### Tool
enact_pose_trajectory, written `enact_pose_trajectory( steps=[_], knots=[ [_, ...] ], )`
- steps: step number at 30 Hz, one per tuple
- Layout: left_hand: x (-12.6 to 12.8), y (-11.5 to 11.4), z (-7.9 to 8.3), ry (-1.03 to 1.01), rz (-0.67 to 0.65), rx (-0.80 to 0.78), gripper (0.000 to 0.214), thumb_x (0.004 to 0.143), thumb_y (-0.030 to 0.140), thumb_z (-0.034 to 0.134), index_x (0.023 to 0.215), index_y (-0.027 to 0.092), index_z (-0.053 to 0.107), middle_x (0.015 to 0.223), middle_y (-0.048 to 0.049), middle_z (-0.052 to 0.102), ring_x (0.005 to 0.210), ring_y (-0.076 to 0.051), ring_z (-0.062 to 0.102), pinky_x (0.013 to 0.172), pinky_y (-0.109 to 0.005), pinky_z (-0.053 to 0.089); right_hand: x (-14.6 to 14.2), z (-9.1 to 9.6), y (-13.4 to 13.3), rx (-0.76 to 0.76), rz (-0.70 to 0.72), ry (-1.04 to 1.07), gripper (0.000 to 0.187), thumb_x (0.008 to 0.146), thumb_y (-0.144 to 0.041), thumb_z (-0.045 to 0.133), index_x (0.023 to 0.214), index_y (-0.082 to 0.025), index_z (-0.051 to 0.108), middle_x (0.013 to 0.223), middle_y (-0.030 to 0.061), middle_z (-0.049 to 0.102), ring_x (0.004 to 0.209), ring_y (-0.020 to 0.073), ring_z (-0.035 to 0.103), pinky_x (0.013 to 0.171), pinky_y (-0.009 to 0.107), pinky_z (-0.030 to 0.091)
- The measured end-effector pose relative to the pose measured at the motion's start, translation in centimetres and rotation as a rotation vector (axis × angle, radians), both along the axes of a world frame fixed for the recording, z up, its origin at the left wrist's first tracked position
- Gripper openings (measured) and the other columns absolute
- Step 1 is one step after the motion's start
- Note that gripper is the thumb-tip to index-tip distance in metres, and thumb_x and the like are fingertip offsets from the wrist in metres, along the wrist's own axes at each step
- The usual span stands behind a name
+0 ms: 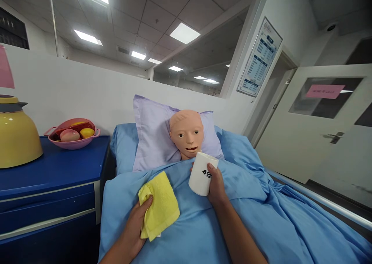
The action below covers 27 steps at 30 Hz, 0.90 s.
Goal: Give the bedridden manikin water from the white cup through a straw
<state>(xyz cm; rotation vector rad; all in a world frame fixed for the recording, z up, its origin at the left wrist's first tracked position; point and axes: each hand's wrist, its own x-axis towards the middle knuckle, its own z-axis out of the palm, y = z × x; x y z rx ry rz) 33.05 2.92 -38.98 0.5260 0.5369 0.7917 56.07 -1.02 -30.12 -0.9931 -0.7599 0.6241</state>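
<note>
A white mug [200, 179] with a black fish-bone print is gripped in my right hand [216, 184], thumb across its near side. The mug tilts a little, its rim just below the chin of a training manikin [186, 130]. The manikin's head lies on a lilac pillow [151, 128], and a blue quilt [186, 217] covers it from the neck down. My left hand [136, 219] is closed on a folded yellow towel [162, 206], held over the quilt with the thumb on top. The inside of the mug and most fingers behind both things are hidden.
Left of the bed stands a blue bedside cabinet [78, 167] bearing a yellow thermos jug [19, 134] and a pink basket [77, 144] of fruit. A bed rail [325, 200] runs along the right side. Behind it is a white door [314, 136].
</note>
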Motion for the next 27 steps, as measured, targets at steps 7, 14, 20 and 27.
enact_pose_trajectory(
  steps=[7,14,20,27],
  knots=[
    [-0.04,0.05,0.10,0.027,0.014,-0.029,0.053,0.080,0.026,0.073,0.127,0.014,0.052,0.120,-0.0149,0.063,0.107,-0.030,0.063,0.092,-0.040,0.056,0.00,0.00,-0.06,-0.035,0.042,-0.022,0.054,0.073,-0.055,0.066,0.111,-0.018,0.058,0.084,0.0080,0.072,0.066,0.0214,0.068,0.055,0.030,0.054],
    [-0.06,0.03,0.03,0.009,0.011,-0.015,0.051,0.080,0.026,0.073,0.125,0.015,0.054,0.120,-0.0137,0.063,0.109,-0.028,0.062,0.092,-0.038,0.056,-0.11,0.08,-0.04,-0.074,0.034,-0.028,0.050,0.074,-0.057,0.065,0.105,-0.018,0.061,0.081,0.0077,0.072,0.066,0.0225,0.068,0.056,0.032,0.054],
    [-0.07,0.06,-0.01,0.008,0.008,-0.013,0.052,0.080,0.027,0.074,0.126,0.015,0.053,0.122,-0.0138,0.062,0.110,-0.030,0.061,0.093,-0.039,0.056,-0.18,0.16,-0.16,-0.077,0.036,-0.036,0.050,0.075,-0.057,0.065,0.105,-0.017,0.061,0.081,0.0080,0.072,0.065,0.0218,0.068,0.058,0.032,0.054],
    [-0.11,-0.03,0.05,-0.008,-0.005,-0.006,0.052,0.080,0.028,0.073,0.127,0.016,0.053,0.124,-0.0133,0.061,0.112,-0.029,0.060,0.093,-0.038,0.055,-0.39,-0.03,-0.08,-0.072,0.009,-0.084,0.047,0.077,-0.056,0.063,0.106,-0.018,0.059,0.080,0.0070,0.071,0.060,0.0196,0.065,0.052,0.029,0.051]
  ],
)
